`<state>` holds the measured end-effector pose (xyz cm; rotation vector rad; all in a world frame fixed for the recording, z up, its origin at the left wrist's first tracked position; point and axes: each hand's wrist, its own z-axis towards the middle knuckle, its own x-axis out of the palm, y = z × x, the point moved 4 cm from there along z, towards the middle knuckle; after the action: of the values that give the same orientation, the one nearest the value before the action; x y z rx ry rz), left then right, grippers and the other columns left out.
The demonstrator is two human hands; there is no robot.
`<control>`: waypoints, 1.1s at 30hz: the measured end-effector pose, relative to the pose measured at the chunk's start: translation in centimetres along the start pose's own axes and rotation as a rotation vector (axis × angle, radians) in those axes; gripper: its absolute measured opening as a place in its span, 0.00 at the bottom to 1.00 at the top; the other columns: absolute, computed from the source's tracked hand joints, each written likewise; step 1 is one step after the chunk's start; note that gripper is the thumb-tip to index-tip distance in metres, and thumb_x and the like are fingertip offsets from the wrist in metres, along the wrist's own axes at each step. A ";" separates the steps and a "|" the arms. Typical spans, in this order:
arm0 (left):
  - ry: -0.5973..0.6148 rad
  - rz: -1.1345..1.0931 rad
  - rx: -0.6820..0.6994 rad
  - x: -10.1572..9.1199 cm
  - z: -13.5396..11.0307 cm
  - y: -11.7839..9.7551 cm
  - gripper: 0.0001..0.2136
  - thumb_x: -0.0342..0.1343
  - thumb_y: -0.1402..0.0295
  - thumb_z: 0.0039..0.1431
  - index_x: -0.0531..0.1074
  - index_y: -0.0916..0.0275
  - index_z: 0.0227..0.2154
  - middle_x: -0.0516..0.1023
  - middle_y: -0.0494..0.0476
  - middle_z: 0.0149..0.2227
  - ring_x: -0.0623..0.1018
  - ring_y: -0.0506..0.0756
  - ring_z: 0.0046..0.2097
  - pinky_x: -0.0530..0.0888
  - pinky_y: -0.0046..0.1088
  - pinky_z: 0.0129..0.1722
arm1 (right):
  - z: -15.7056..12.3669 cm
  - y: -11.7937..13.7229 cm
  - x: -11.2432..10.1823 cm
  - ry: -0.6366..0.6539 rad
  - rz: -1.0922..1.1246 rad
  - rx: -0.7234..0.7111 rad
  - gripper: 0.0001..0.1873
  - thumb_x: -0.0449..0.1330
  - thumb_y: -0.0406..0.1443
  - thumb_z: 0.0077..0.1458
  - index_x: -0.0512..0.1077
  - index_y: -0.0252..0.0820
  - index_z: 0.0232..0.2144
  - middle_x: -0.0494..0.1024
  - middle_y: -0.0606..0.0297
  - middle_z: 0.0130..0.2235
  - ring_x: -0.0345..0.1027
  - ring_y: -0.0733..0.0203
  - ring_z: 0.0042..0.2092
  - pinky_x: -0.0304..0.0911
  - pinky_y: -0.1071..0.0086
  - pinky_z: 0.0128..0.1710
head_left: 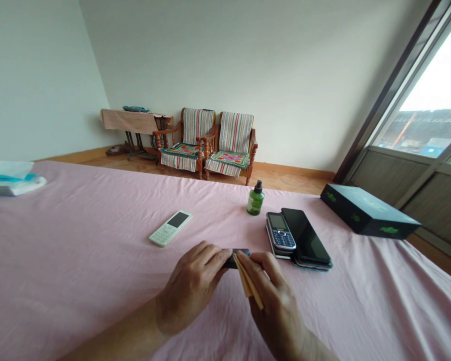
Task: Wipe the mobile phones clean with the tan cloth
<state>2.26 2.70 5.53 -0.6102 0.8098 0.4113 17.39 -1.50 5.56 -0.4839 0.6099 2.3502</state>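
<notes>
Low over the pink sheet, my left hand (195, 278) is closed on a small dark phone-like slab (241, 250), partly hidden by my fingers. My right hand (276, 296) grips a folded yellow cloth (247, 281), whose upper edge touches the slab. A white keypad phone (171, 228) lies to the left, beyond my left hand. To the right, a dark blue keypad phone (281, 231) rests on a pale one, beside a large black smartphone (307, 238) that lies on another flat item. A green spray bottle (255, 199) with a black top stands upright behind them.
The pink sheet (97, 225) is wrinkled and covers the whole surface. A black box (372, 210) with green marks sits at the far right. At the left edge lies a tissue pack (11, 180). Two wooden chairs (231, 135) stand by the wall beyond.
</notes>
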 end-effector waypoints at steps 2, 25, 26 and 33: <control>-0.053 -0.024 0.007 -0.3 -0.1 0.1 0.10 0.48 0.73 0.67 0.70 0.61 0.48 0.75 0.58 0.39 0.73 0.58 0.42 0.72 0.35 0.42 | 0.1 -0.2 0.0 0.014 0.027 0.063 0.26 0.47 0.21 0.52 0.70 0.39 0.50 0.72 0.57 0.37 0.70 0.61 0.38 0.70 0.72 0.34; -0.119 -0.145 0.037 -0.4 -0.5 -0.5 0.11 0.50 0.74 0.65 0.69 0.60 0.48 0.76 0.58 0.38 0.76 0.56 0.41 0.73 0.31 0.42 | -0.4 1.0 -0.5 0.051 0.105 -0.047 0.28 0.50 0.23 0.58 0.61 0.42 0.60 0.72 0.56 0.39 0.70 0.58 0.39 0.71 0.69 0.37; -0.113 -0.146 0.032 -0.4 -0.5 -0.4 0.11 0.50 0.74 0.65 0.69 0.60 0.48 0.76 0.58 0.38 0.76 0.56 0.41 0.73 0.31 0.42 | -0.3 1.1 -0.5 0.055 0.110 -0.063 0.29 0.50 0.23 0.58 0.61 0.43 0.60 0.72 0.56 0.39 0.70 0.58 0.39 0.71 0.69 0.37; -0.139 -0.131 0.022 -0.2 -0.5 0.0 0.09 0.51 0.74 0.65 0.70 0.62 0.46 0.75 0.58 0.37 0.75 0.55 0.39 0.73 0.29 0.39 | -0.2 -1.1 -0.8 -0.003 -0.008 0.087 0.27 0.47 0.23 0.58 0.66 0.44 0.57 0.70 0.56 0.40 0.69 0.58 0.40 0.71 0.68 0.37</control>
<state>1.85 2.39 5.42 -0.6033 0.6371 0.3210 18.72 -1.25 5.44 -0.4428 0.7044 2.3053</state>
